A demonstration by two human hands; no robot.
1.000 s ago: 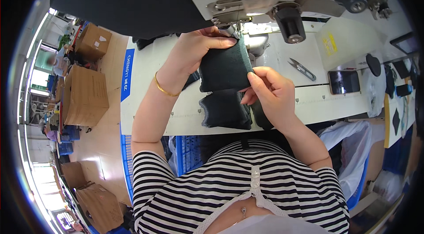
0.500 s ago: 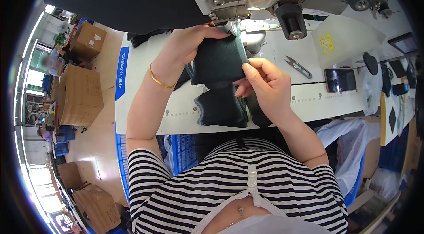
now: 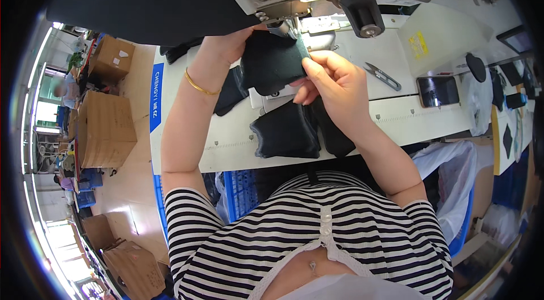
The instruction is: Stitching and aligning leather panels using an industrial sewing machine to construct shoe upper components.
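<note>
Fabric (image 3: pixel 271 66) is pinched by our right hand (image 3: pixel 334 83), seemingly to align its edge at the sewing machine (image 3: pixel 362 10); our left hand's (image 3: pixel 228 47) grip we cannot tell.

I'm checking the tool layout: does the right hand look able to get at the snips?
Probably yes: the snips lie just right of the right hand, with nothing visible between. It pinches the dark fabric, though, so would likely need to let go first.
</note>
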